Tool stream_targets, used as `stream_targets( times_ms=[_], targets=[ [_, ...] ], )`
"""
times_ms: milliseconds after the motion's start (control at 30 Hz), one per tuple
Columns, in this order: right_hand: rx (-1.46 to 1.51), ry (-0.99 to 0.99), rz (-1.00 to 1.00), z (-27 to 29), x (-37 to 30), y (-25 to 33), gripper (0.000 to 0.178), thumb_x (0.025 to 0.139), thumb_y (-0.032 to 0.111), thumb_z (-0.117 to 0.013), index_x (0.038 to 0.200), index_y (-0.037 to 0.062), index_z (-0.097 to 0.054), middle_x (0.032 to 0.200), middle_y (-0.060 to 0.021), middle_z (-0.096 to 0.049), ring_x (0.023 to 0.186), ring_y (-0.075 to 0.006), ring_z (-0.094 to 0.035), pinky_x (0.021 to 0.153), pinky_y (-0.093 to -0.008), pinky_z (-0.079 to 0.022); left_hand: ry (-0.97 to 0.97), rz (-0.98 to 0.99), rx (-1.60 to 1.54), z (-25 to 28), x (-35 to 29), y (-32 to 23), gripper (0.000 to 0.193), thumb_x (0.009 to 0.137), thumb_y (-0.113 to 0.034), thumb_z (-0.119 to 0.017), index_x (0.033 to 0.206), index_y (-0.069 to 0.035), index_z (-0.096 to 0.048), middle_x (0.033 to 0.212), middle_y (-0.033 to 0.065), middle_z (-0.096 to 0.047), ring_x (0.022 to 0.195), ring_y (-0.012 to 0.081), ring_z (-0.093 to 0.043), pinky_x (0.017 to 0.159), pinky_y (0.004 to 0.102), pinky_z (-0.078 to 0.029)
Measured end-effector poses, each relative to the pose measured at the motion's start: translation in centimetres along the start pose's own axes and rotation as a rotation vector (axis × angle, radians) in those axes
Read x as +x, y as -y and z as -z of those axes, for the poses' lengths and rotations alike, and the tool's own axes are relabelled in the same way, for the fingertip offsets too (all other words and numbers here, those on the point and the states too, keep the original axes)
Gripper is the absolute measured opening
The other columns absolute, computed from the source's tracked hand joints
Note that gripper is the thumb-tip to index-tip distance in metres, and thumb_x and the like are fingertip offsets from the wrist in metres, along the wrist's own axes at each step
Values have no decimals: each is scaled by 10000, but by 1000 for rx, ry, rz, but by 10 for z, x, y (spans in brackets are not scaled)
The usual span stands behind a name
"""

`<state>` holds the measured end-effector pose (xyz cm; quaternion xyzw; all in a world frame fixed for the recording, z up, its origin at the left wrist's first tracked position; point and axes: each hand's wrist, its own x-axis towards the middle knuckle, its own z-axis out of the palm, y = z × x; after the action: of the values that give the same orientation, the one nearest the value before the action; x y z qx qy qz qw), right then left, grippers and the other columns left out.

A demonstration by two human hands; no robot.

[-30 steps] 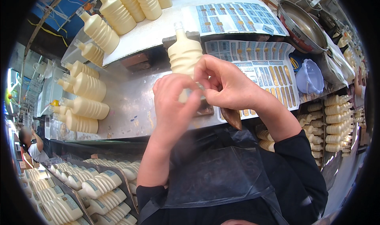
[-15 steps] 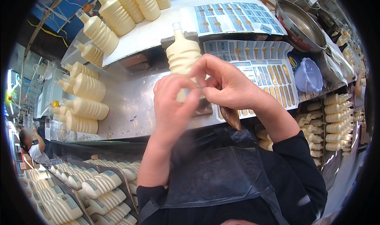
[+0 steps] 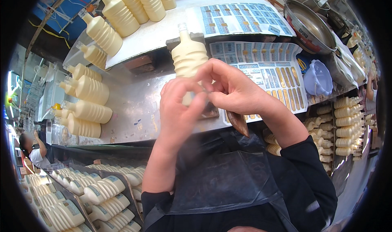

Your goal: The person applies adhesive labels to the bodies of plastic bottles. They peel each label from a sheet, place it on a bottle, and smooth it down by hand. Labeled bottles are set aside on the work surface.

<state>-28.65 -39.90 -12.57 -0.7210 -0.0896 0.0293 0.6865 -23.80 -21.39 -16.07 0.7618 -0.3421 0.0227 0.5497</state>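
Observation:
A cream bottle with wavy ridges and a clear neck [image 3: 189, 54] lies on a low support on the metal bench, its neck pointing away from me. Over its lower end, both my hands meet. The thumb and forefinger of my left hand [image 3: 179, 107] are pinched together, slightly blurred. My right hand [image 3: 239, 89] pinches at the same spot, its fingertips close to the left ones. Whatever small thing lies between the fingertips is too small to make out. From under my right palm sticks a brown, pointed, flat tool that looks wooden [image 3: 238, 123].
Sticker sheets [image 3: 281, 74] lie right of the bottle, and another sheet [image 3: 241, 17] on the white shelf [image 3: 179, 11]. Several cream bottles [image 3: 87, 89] line the left. A lilac bucket [image 3: 318, 77] and metal pan [image 3: 309, 25] stand right. Racks of labelled bottles [image 3: 104, 189] fill the lower left.
Both hands stay pinched together over the bottle's lower end, with only a slight shift downward and right. The bottle has not moved.

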Motion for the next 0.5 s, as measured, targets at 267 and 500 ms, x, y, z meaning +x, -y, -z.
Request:
stream_targets(
  times_ms=[267,500],
  targets=[
    [-15,53,-13,4,-1,-4,381,840,-72,-581,1199,51,-554,895,47,-425,796,-24,-430,671,-191,-400,10,-31,13,1,-1,0,67,868,-39,-686,892,-21,-626,975,58,-648,949,182,-595,908,311,-459],
    [90,28,-13,13,-6,-9,415,832,-80,-583,1224,51,-548,908,38,-430,810,-16,-433,673,-177,-392,3,58,-58,1,-3,2,60,881,-26,-676,886,-23,-616,967,45,-629,924,158,-575,882,295,-454]
  ],
)
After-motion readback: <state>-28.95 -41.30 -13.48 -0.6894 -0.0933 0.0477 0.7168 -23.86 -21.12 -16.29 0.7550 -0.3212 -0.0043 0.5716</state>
